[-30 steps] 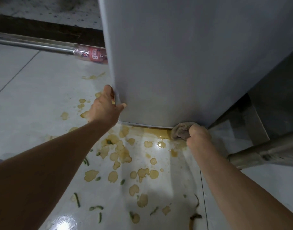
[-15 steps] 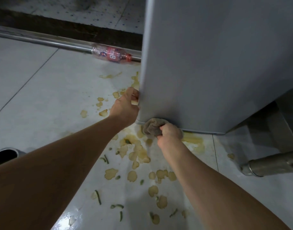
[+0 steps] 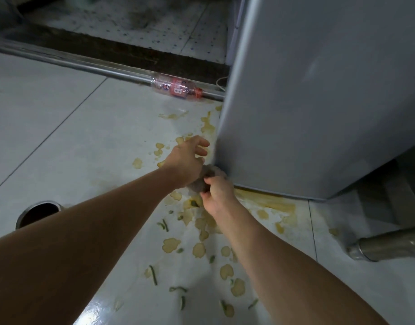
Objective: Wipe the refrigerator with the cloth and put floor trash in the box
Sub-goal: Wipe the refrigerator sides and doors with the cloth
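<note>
The cloth (image 3: 203,180), a bunched brownish wad, sits pressed against the bottom front corner of the refrigerator (image 3: 319,102), just above the floor (image 3: 61,137). The right hand (image 3: 219,192) has its grip clamped on the wad, fingers and thumb curled round its lower side. The left hand (image 3: 190,158) hovers just beside the refrigerator's vertical edge with its grip apart, fingers spread and relaxed, wrist close over the cloth; whether it touches the cloth cannot be told. The step in hand looks like wiping the lowest strip and corner of the cabinet. To do it well, the wad should probably be opened to a cleaner, flatter face, since a tight ball meets the panel at only one spot. It should be drawn along the bottom edge in one direction and kept off the floor, where it would pick up the yellowish spill (image 3: 267,202) pooled just under the cabinet and smear it back on. The free hand could steady the cabinet edge while the other presses. Farther out, pale food scraps (image 3: 171,245) and green slivers (image 3: 153,274) are scattered over the tiles near both forearms, and a plastic bottle (image 3: 177,88) lies on its side against a metal rail (image 3: 72,62). These look like the trash not yet gathered. No box is in view. A dark round pot (image 3: 38,213) stands at the left, and a metal cylinder (image 3: 384,245) lies at the right.
</note>
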Tool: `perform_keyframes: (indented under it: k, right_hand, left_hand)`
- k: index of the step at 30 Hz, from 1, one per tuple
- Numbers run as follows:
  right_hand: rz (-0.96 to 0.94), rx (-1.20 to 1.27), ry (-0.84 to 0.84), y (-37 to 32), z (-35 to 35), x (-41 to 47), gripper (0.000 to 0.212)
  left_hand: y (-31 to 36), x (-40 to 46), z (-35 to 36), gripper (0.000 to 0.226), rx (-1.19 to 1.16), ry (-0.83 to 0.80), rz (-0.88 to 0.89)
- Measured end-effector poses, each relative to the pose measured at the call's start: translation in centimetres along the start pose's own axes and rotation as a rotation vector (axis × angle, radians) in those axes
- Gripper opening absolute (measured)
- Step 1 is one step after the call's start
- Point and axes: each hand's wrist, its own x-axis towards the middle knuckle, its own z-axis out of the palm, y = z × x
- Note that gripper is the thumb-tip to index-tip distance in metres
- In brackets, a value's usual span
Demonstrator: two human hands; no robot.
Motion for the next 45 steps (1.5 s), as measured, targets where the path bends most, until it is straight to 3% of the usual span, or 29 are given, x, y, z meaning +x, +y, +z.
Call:
perform_keyframes:
  k: [8, 14, 20, 25, 28, 31, 37, 45]
  right_hand:
    - [-0.36, -0.187, 0.066, -5.6, -9.7, -2.0, 0.043]
    - [-0.506, -0.095, 0.243, -10.4, -16.7, -2.0, 0.049]
    - [-0.495, -0.034, 0.434, -13.1, -21.7, -0.3, 0.053]
    - [-0.415, -0.059, 0.432, -14.3, -24.0, 2.3, 0.055]
    - [-0.339, -0.133, 0.323, -14.6, -24.3, 4.1, 0.053]
    - [-0.296, -0.237, 0.278, -14.9, -24.4, 6.0, 0.067]
    - [-0.323, -0.564, 0.362, -16.0, -24.4, 8.8, 0.047]
    - [-0.319, -0.452, 0.348, -16.1, -23.9, 8.6, 0.044]
  left_hand:
    - [4.4, -2.5, 0.3, 0.027, 0.14, 0.113, 0.1]
    - [9.5, -4.0, 3.9, 0.034, 0.409, 0.135, 0.386]
    - [13.6, -4.2, 7.5, 0.041, 0.602, 0.219, 0.713]
    - [16.0, -3.6, 9.4, 0.049, 0.792, 0.271, 0.976]
    - [16.3, -2.9, 10.7, 0.049, 0.917, 0.255, 1.084]
    - [16.1, -2.1, 11.8, 0.048, 1.013, 0.256, 1.123]
    - [15.1, -0.6, 12.2, 0.048, 1.061, 0.284, 1.146]
    - [15.2, -0.8, 11.2, 0.053, 1.179, 0.255, 1.153]
